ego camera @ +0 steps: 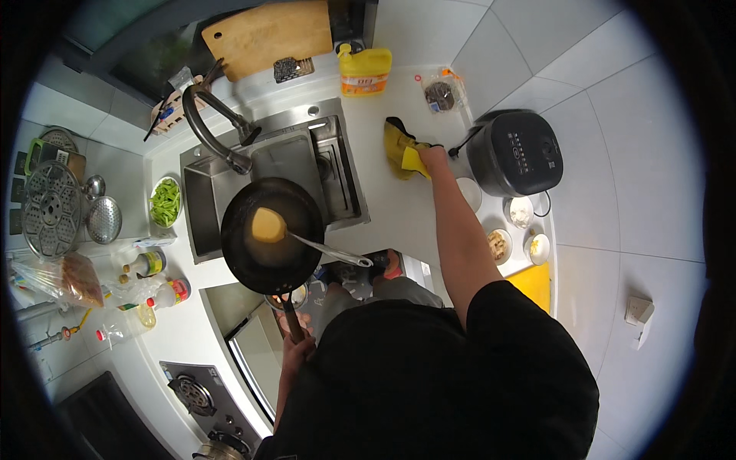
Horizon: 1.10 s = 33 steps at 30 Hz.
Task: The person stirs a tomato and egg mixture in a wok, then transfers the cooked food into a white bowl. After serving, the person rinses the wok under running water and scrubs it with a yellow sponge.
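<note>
My left hand (299, 349) grips the wooden handle of a dark wok (236, 253), which is held partly over the sink's front edge. Some cloudy liquid seems to lie in its bottom. A spatula or ladle (328, 248) rests in the wok, its pale yellowish head inside and its metal handle sticking out over the rim. On the counter right of the sink, my right hand (434, 160) is closed on a yellow cloth (397, 150) with dark edges. A white bowl (470, 194) stands close to my right forearm.
The steel sink (351, 201) has a curved faucet (201, 123) at its back left. A black rice cooker (514, 155) stands right of my arm, near small bowls of ingredients (498, 246). Leftward are cut green vegetables (165, 201), bottles (172, 293) and a gas stove (215, 374).
</note>
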Motion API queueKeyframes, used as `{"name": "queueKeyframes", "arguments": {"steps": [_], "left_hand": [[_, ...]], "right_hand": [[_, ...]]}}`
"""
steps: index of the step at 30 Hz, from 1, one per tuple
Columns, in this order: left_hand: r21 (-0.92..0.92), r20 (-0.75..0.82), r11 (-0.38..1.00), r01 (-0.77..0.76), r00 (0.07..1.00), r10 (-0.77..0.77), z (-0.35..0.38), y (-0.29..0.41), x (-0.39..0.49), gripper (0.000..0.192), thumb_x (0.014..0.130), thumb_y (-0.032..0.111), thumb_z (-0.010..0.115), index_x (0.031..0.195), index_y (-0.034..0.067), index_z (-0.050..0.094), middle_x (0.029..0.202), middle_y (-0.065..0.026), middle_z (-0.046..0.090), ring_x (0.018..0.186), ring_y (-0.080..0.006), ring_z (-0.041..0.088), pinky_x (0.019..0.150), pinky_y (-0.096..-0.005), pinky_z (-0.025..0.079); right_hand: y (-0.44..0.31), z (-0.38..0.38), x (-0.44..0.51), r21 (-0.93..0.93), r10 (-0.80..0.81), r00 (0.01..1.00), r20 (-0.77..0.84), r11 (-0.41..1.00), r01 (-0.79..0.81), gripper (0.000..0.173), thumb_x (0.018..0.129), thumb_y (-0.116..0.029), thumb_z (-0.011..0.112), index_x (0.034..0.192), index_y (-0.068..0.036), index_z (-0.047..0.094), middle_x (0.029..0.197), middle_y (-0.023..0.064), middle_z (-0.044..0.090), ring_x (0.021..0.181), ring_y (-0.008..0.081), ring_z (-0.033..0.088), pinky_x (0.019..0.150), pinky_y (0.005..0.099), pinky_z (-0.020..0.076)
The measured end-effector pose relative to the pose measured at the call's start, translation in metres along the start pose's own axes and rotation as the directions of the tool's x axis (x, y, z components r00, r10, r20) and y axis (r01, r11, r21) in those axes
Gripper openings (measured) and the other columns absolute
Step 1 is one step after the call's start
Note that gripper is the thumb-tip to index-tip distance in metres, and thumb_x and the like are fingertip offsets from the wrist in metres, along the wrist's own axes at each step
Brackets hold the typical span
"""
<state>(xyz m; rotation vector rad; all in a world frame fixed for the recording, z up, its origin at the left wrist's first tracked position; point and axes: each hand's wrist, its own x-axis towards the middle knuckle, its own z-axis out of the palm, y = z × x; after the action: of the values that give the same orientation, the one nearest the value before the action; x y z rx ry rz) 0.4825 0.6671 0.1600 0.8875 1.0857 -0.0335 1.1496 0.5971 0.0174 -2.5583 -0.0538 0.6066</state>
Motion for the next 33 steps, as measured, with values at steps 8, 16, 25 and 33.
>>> {"name": "queueKeyframes", "arguments": {"steps": [8, 16, 25, 33], "left_hand": [[0.029, -0.045, 0.996, -0.081, 0.996, 0.082, 0.009, -0.009, -0.004, 0.020, 0.087, 0.010, 0.077, 0.082, 0.010, 0.058, 0.068, 0.0017, 0.057, 0.057, -0.0107, 0.054, 0.053, -0.0266, 0.040], [0.009, -0.102, 0.998, -0.058, 0.993, 0.059, 0.007, -0.016, -0.022, 0.021, 0.089, 0.008, 0.075, 0.085, 0.010, 0.055, 0.066, 0.0018, 0.053, 0.051, -0.0100, 0.048, 0.048, -0.0265, 0.036], [0.043, -0.063, 0.997, -0.071, 0.995, 0.074, 0.006, -0.001, -0.042, 0.022, 0.089, 0.010, 0.076, 0.084, 0.010, 0.054, 0.067, 0.0029, 0.052, 0.056, -0.0093, 0.050, 0.054, -0.0262, 0.037], [0.196, -0.087, 0.980, -0.018, 0.996, 0.035, 0.015, 0.008, -0.040, 0.023, 0.087, 0.013, 0.077, 0.084, 0.010, 0.054, 0.070, 0.0040, 0.053, 0.061, -0.0084, 0.050, 0.057, -0.0273, 0.038]], "right_hand": [[-0.088, -0.079, -0.105, -0.134, -0.473, 0.877, -0.083, 0.877, 0.461, 0.031, 0.081, -0.031, 0.082, 0.107, -0.015, 0.078, 0.102, 0.0094, 0.078, 0.096, 0.0326, 0.075, 0.080, 0.0454, 0.0590], [-0.036, -0.011, -0.242, -0.285, -0.758, 0.566, 0.324, 0.493, 0.822, 0.017, 0.086, -0.023, 0.072, 0.102, -0.017, 0.071, 0.104, 0.0091, 0.071, 0.092, 0.0351, 0.072, 0.075, 0.0507, 0.0580], [0.012, 0.016, -0.247, -0.229, -0.632, 0.610, 0.478, 0.581, 0.781, 0.038, 0.096, -0.036, 0.071, 0.128, -0.018, 0.074, 0.117, 0.0096, 0.072, 0.103, 0.0323, 0.074, 0.082, 0.0460, 0.0616], [0.017, 0.006, -0.188, -0.359, -0.608, 0.602, 0.518, 0.484, 0.798, 0.032, 0.089, -0.028, 0.074, 0.117, -0.015, 0.073, 0.118, 0.0086, 0.068, 0.097, 0.0334, 0.073, 0.078, 0.0479, 0.0603]]}}
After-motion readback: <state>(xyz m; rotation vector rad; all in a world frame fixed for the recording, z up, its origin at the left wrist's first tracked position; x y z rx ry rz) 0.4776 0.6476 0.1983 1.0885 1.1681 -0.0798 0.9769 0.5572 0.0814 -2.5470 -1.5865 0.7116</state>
